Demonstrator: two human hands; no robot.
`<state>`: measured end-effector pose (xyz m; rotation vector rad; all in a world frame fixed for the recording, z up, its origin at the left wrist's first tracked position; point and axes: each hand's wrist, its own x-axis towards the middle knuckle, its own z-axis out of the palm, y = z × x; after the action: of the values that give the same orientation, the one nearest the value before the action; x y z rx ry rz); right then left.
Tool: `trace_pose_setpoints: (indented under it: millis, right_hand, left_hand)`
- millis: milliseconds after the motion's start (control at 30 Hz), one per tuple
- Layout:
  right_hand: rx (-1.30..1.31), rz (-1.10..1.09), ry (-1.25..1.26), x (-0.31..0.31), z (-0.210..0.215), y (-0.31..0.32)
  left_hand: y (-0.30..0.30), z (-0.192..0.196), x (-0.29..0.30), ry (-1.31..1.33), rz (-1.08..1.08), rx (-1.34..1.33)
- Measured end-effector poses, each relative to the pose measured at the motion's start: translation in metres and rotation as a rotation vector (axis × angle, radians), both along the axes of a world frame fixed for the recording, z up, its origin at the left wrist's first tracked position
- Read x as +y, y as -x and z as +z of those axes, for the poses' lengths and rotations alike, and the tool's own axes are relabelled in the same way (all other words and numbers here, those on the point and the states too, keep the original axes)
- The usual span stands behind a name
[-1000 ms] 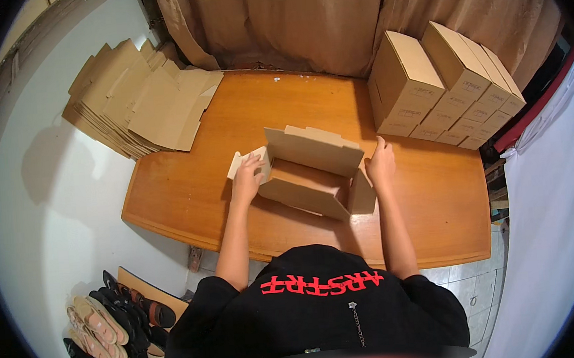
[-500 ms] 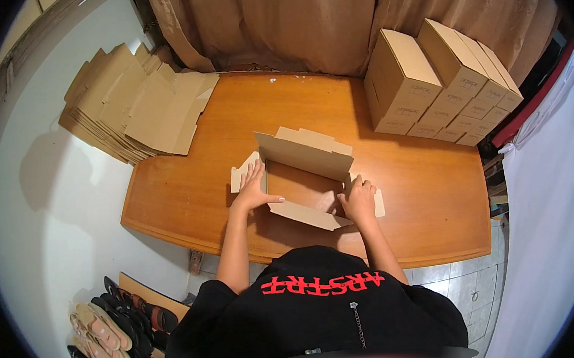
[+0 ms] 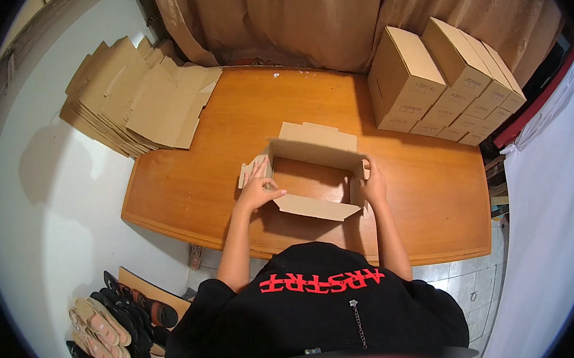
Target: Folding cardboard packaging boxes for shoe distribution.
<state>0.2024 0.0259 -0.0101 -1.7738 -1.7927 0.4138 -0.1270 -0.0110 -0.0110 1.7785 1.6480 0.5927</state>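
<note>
An unfolded brown cardboard box (image 3: 319, 206) stands in the middle of the wooden table, its top open and its far flap leaning outward. The orange-brown of the table shows between its walls. My left hand (image 3: 259, 189) grips the left end, fingers against the outer side and side flap, thumb at the near corner. On the right end, my right hand (image 3: 374, 181) is wrapped over the wall, with its fingertips at the far right corner; part of its grip is hidden.
Flat cardboard blanks (image 3: 162, 111) are piled at the table's far left. Several closed boxes (image 3: 420, 86) are stacked at the far right, before a brown curtain (image 3: 289, 19). Sandals (image 3: 104, 325) hang low on the left; a white cloth (image 3: 543, 181) drapes on the right.
The box's walls now stand squarer, and its far flap has tipped outward. My right hand has moved up and slightly right along the right end; my left hand stays at the left end.
</note>
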Motion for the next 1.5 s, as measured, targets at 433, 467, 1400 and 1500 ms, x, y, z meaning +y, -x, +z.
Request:
trace_pose_setpoints:
  millis: [433, 467, 1400, 1500]
  right_hand:
    - [-0.058, 0.115, 0.012, -0.015, -0.002, -0.004]
    - [-0.012, 0.124, 0.025, -0.015, -0.003, -0.005]
    - [0.443, 0.022, 0.041, -0.003, -0.027, -0.007]
    - [0.200, 0.011, -0.061, -0.007, -0.009, 0.026]
  left_hand:
    - [-0.007, 0.011, 0.001, -0.082, 0.014, 0.124]
    - [-0.006, 0.012, 0.002, -0.092, 0.001, 0.147]
    - [-0.061, 0.013, 0.004, -0.015, -0.287, 0.328]
    - [-0.060, 0.012, 0.001, -0.036, -0.277, 0.327]
